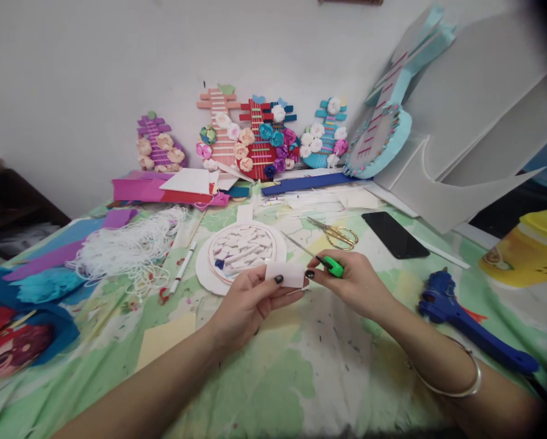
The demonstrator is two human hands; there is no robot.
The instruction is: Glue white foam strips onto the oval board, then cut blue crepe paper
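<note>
My left hand (255, 299) holds a small white foam piece (286, 274) with its thumb on the face and the fingers beneath. Close by on the right, my right hand (350, 280) grips a green-handled knife (333, 266), its thin blade pointing up and left; a fingertip of this hand is at the foam piece's right edge. Just behind my left hand lies a round white foam shape (204, 262) with a short neck (244, 213). Small white foam bits (246, 244) fill its middle, with one dark blue bit at the lower left.
Gold scissors (339, 235) and a black phone (394, 235) lie behind my right hand. A blue glue gun (460, 317) and yellow tub (529, 250) are at right. White cord (127, 244) and a marker (182, 267) sit left. Flower-decorated instrument shapes (259, 140) stand against the wall.
</note>
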